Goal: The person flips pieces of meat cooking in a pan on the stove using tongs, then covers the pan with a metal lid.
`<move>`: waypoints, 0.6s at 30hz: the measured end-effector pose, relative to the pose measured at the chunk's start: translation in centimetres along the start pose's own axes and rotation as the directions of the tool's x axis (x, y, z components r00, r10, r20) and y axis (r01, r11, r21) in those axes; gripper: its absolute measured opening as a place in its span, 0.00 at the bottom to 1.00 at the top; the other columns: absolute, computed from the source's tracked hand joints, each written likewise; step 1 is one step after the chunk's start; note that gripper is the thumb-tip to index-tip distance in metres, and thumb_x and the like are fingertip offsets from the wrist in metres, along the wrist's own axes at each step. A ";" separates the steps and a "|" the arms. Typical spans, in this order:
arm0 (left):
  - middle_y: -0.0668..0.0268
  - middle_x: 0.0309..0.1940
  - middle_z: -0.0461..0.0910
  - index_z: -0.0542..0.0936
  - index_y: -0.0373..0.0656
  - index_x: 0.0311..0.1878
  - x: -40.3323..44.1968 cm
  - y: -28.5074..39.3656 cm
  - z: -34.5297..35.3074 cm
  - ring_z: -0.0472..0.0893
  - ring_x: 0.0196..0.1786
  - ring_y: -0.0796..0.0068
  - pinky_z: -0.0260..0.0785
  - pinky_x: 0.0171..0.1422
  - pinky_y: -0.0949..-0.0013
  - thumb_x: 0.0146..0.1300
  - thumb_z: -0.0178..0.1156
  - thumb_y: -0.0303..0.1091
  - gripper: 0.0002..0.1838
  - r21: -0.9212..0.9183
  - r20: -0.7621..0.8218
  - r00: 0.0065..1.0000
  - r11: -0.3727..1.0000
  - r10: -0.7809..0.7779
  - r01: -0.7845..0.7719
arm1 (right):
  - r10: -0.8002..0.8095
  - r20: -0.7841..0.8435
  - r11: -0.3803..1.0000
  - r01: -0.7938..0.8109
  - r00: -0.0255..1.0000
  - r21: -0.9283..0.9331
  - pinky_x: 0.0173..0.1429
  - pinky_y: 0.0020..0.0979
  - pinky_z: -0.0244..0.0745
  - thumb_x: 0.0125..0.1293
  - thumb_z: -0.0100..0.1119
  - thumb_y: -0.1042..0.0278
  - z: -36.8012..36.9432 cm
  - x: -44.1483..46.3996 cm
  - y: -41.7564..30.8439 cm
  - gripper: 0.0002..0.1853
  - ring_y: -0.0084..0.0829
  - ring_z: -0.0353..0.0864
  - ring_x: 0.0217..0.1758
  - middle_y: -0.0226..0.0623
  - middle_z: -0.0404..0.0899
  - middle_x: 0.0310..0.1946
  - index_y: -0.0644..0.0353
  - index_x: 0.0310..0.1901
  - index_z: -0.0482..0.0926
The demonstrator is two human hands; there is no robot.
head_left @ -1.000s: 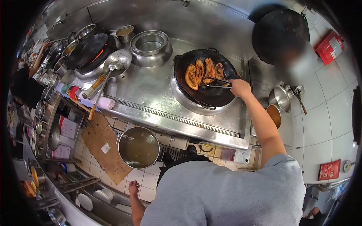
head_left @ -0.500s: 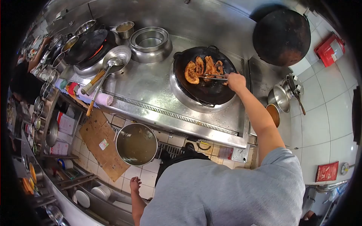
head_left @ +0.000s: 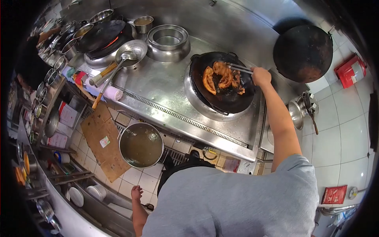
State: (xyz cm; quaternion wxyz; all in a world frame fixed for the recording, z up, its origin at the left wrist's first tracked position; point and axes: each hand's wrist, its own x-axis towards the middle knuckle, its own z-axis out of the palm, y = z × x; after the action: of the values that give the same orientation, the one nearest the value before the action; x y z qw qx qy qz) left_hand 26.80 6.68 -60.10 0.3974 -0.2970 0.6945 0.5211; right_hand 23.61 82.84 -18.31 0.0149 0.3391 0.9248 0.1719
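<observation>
Your right hand [head_left: 260, 76] reaches over the wok [head_left: 233, 103], its fingers closed around a pair of metal tongs [head_left: 242, 69]. The tongs point left across the wok, and their tips meet the upper end of one of the browned pieces [head_left: 223, 70] that lie inside. Those pieces sit together in the upper part of the wok: one stands curved at the left, one is folded in the middle, and darker ones are at the right, beneath the tongs. (Whether the tips truly pinch the middle piece, you cannot tell from here.) The wok rests in a round metal ring set on the steel worktop [head_left: 169, 81].

Your left hand [head_left: 136, 192] hangs low at your side, its fingers loosely curled with nothing visible in them; it is too small to tell how far open they are. Nearest it is a large pot [head_left: 141, 145] of murky liquid, next to a sheet of cardboard [head_left: 100, 136] on the tiled floor [head_left: 138, 181].

Left of the wok, you have a ladle [head_left: 128, 56] lying in a perforated skimmer [head_left: 140, 48], with a rolled pink cloth [head_left: 114, 94] by the front edge.
</observation>
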 end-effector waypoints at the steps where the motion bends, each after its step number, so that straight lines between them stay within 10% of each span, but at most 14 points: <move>1: 0.72 0.26 0.75 0.70 0.51 0.39 -0.3 0.3 0.1 0.73 0.23 0.79 0.57 0.22 0.72 0.61 0.52 0.39 0.06 0.001 -0.004 1.000 1.000 0.004 -0.004 | 0.081 -0.027 0.997 -0.081 0.996 0.021 0.48 0.39 0.72 0.51 0.50 0.69 -0.2 1.0 0.8 0.20 0.40 0.77 0.45 0.39 0.78 0.41 0.45 0.49 0.76; 18: 0.73 0.27 0.74 0.70 0.51 0.38 -0.7 1.0 1.4 0.72 0.24 0.82 0.54 0.21 0.77 0.62 0.50 0.39 0.06 0.007 -0.026 1.000 1.000 -0.004 0.004 | 0.255 -0.005 0.961 -0.252 0.967 0.114 0.54 0.37 0.68 0.54 0.57 0.61 -3.8 3.7 3.7 0.22 0.39 0.73 0.53 0.38 0.74 0.50 0.48 0.52 0.73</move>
State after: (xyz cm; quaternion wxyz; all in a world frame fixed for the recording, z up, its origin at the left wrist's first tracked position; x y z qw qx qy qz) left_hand 26.67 8.26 -59.18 0.3903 -0.3037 0.7009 0.5140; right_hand 22.48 86.61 -13.19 -0.0351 0.4534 0.8820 0.1234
